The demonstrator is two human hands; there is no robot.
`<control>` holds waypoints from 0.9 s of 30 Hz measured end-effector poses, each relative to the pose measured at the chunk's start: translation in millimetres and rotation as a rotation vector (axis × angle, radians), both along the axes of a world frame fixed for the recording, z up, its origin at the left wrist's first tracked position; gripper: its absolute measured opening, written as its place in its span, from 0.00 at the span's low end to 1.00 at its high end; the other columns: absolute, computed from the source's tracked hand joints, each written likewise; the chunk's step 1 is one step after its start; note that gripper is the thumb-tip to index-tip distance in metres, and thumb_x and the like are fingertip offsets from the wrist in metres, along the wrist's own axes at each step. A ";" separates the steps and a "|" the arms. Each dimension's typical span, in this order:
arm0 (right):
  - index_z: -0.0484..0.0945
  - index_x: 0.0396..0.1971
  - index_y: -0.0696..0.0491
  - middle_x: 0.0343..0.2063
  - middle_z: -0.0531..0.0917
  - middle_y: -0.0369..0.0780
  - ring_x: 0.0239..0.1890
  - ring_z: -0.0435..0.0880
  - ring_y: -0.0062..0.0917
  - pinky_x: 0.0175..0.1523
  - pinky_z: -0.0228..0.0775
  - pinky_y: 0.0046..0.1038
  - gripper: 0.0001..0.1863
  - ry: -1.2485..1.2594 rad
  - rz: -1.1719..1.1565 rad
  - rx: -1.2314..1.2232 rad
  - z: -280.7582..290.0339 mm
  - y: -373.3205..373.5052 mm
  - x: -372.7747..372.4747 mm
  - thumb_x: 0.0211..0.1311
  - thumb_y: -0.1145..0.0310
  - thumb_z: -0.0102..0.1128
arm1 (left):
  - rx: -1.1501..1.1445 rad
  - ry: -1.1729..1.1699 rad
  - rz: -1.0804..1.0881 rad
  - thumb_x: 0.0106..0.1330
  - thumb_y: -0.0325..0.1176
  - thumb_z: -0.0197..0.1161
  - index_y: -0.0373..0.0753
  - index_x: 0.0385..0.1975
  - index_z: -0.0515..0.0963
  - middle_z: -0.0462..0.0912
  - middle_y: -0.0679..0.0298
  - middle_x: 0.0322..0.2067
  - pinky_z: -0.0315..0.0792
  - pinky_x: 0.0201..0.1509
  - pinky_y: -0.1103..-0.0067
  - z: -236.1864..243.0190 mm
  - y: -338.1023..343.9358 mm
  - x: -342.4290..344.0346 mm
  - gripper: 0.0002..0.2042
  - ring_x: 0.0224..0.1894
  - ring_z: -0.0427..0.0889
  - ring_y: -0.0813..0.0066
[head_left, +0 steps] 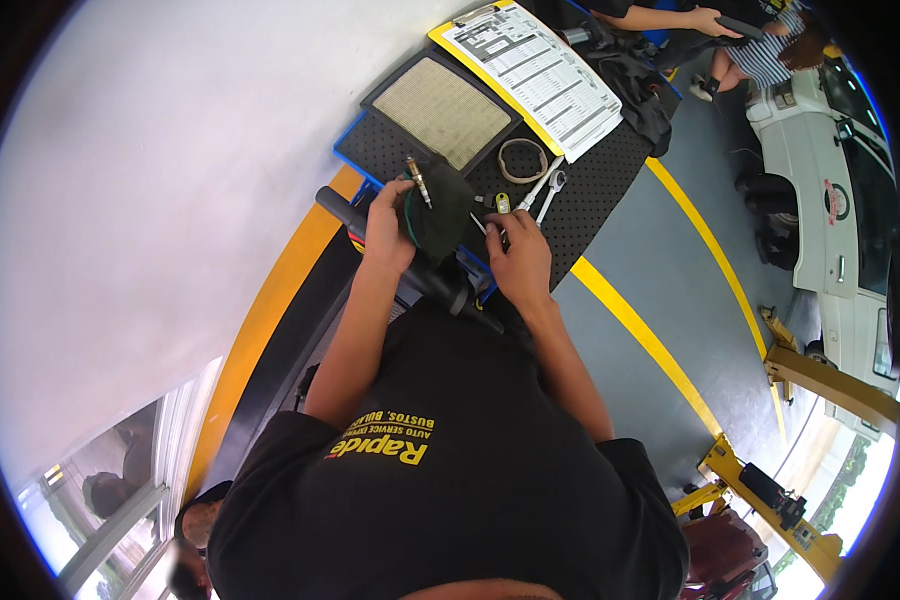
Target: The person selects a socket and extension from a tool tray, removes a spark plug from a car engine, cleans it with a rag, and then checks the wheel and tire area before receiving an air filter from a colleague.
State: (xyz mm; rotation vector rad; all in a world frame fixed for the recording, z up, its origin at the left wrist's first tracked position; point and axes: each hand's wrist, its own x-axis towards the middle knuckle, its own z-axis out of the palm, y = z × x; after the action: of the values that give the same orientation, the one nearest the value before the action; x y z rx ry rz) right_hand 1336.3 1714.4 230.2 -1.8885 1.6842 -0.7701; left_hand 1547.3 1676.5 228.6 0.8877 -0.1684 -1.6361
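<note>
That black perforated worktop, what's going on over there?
Over the black worktop, someone's left hand holds a dark cloth, with a metal part like a spark plug against it. The right hand is just beside the cloth; whether it grips anything is unclear. Beyond the hands lie a flat filter, a clipboard of papers and a ratchet.

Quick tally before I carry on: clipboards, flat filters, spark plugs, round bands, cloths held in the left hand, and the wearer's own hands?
Clipboard: 1
Flat filter: 1
Spark plug: 1
Round band: 1
Dark cloth, held: 1
Wearer's own hands: 2, left hand and right hand
Total: 7
</note>
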 end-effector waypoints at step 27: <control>0.86 0.38 0.56 0.38 0.89 0.46 0.42 0.89 0.47 0.50 0.79 0.47 0.13 -0.142 0.073 0.086 16.2 -71.8 79.4 0.69 0.59 0.69 | -0.109 -0.005 0.301 0.86 0.46 0.50 0.37 0.64 0.76 0.84 0.57 0.56 0.74 0.69 0.66 -20.2 -38.2 19.6 0.21 0.58 0.82 0.62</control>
State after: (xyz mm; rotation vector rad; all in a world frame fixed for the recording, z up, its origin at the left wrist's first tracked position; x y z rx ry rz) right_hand 1415.7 1642.7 246.4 -1.7831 1.5290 -0.7715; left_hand 1567.0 1638.3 208.5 0.7925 -0.1196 -1.3326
